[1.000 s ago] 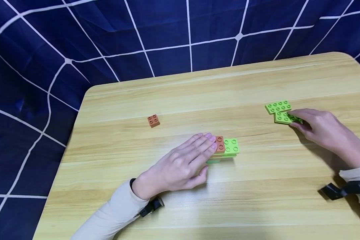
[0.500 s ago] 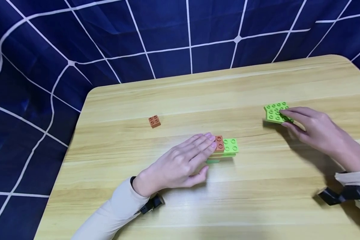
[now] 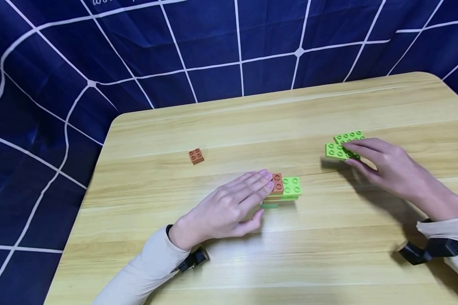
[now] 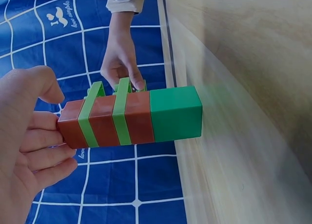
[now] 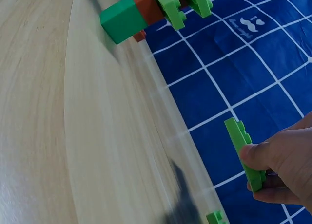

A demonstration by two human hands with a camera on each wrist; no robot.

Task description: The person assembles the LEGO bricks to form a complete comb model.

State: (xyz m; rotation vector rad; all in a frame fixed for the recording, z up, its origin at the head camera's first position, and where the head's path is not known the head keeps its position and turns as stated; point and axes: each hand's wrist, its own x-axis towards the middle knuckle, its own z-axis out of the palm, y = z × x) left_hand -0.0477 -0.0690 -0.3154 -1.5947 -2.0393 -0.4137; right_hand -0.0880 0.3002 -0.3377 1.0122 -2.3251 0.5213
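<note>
A tower of toy building bricks stands on the table. In the left wrist view it has a dark green brick at the base, then reddish-brown bricks alternating with thin light-green plates that jut out to one side. My left hand rests its extended fingers on the topmost brown brick, covering part of it; the thumb is off the tower. To the right, my right hand pinches a light-green building plate between thumb and fingers, raised above the tabletop with its shadow below.
Another light-green plate lies on the table behind the pinched one. A single brown brick sits farther left. The wooden table reaches back to a dark blue curtain with white lines.
The right hand has lifted the nearer light-green plate off the table and moved it left, toward the tower. The left hand keeps its place on the tower.
</note>
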